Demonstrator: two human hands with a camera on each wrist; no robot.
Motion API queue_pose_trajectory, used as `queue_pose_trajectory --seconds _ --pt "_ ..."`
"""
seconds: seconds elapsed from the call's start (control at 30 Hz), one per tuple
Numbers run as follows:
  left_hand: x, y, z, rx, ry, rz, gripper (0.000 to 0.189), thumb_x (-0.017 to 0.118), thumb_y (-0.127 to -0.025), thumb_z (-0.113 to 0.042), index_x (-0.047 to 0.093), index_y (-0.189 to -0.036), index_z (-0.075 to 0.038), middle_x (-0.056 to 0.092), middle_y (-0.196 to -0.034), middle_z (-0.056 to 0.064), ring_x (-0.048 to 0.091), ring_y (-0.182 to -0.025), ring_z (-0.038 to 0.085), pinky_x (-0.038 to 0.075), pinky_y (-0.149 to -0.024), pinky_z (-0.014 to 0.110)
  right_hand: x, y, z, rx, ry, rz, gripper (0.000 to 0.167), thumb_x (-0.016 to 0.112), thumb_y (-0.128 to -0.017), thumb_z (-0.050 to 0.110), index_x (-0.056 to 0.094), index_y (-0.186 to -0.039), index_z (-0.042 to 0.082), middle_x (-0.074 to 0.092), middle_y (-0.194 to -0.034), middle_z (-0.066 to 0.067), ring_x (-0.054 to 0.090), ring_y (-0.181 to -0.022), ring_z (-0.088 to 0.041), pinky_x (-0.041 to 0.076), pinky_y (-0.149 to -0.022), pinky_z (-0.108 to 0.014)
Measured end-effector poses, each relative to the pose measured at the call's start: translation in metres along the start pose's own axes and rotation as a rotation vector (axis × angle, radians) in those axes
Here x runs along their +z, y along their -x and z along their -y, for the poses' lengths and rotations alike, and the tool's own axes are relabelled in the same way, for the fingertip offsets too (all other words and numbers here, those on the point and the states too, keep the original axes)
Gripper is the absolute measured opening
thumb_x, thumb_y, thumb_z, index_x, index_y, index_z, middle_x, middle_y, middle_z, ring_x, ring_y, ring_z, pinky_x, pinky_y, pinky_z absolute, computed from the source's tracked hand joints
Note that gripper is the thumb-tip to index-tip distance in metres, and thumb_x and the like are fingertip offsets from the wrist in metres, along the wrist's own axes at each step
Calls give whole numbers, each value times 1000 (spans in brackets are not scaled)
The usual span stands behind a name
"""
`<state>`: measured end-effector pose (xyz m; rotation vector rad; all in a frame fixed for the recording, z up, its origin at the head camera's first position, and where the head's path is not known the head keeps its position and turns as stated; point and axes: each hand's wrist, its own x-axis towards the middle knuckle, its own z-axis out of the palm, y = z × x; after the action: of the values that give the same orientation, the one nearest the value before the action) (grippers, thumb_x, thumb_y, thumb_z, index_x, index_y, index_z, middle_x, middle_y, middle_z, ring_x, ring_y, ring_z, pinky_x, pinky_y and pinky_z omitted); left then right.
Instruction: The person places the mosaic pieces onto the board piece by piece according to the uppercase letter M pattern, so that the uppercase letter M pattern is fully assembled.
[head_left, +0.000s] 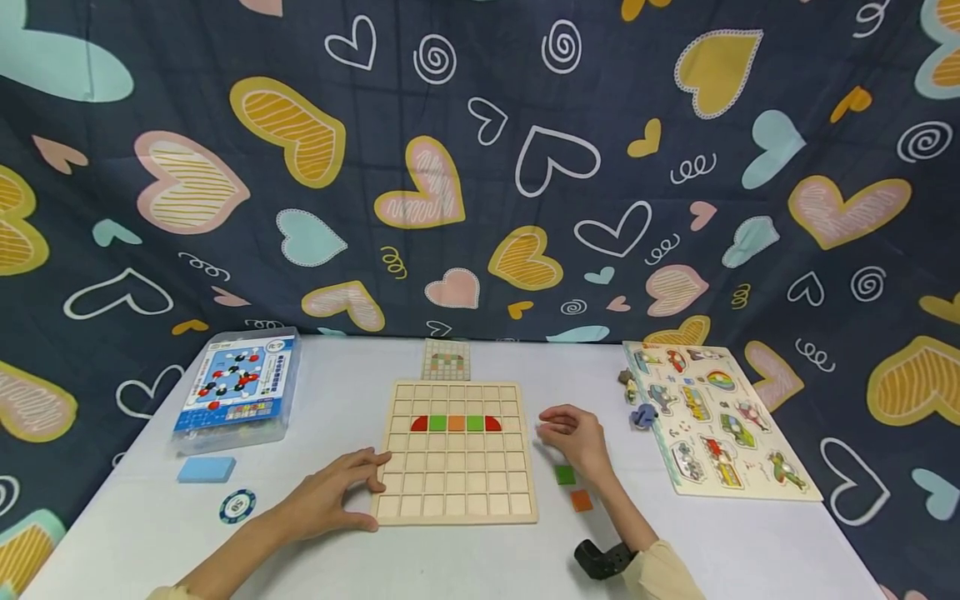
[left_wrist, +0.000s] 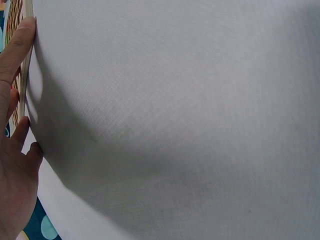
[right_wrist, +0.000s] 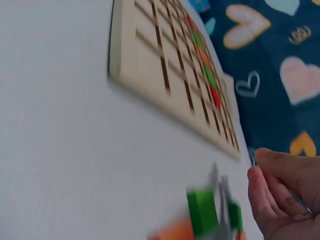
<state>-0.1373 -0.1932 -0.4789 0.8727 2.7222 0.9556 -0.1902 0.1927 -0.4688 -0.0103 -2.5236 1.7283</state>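
Note:
A wooden grid board lies on the white table. Across one row run a red quarter-round tile, a green tile, an orange tile, another green and another red tile. My left hand touches the board's left edge with thumb and fingers spread along it. To the right of the board hovers my right hand, its fingers loosely bent and thumb near the fingertips, with nothing visible between them. Below that hand lie a loose green tile and an orange tile.
Behind the board lies a small pattern card. A boxed set, a light blue block and a round chip are at left. At right are a picture puzzle board and small figures. A heart-print cloth backs the table.

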Motion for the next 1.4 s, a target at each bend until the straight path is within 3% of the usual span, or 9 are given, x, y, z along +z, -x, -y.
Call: queue_pose_trajectory --seconds 0.4,0.63,0.73,0.87,1.07,1.4 --pt "-1 0 0 -20 6 14 33 75 -70 -52 57 -88 -31 48 -143 9 37 -132 43 36 -97 66 -65 18 -28 -23 68 51 25 71 -81 -6 64 -106 -7 68 -104 -21 66 -86 -15 54 -76 -19" --pt "-1 0 0 -9 7 4 33 75 -71 -52 57 -88 -31 49 -143 9 37 -132 43 37 -95 67 -88 34 -32 -4 89 247 38 74 -81 2 60 -114 -10 65 -110 -23 66 -94 -25 54 -79 -22" --pt "-1 0 0 -6 12 4 33 74 -71 -53 57 -88 -31 48 -143 9 36 -132 43 37 -96 67 -93 39 -34 -6 96 295 43 76 -79 3 58 -115 -10 64 -112 -23 64 -97 -28 54 -80 -24" --pt "-1 0 -1 -9 16 9 33 74 -71 -53 57 -88 -30 48 -143 9 36 -132 43 36 -97 66 -93 43 -36 -11 132 266 40 79 -75 1 61 -110 -8 67 -104 -19 64 -91 -21 55 -76 -23" --pt "-2 1 -1 -16 10 6 33 76 -71 -51 59 -89 -30 48 -143 9 37 -132 43 38 -95 66 -87 45 -42 -18 175 153 30 78 -75 -3 66 -102 -3 68 -95 -11 63 -81 -9 55 -74 -20" --pt "-1 0 -1 -19 13 5 32 77 -70 -50 59 -88 -30 48 -143 9 36 -133 43 37 -94 68 -80 49 -41 28 108 22 27 73 -79 -6 66 -105 -7 69 -100 -19 67 -84 -13 54 -75 -18"
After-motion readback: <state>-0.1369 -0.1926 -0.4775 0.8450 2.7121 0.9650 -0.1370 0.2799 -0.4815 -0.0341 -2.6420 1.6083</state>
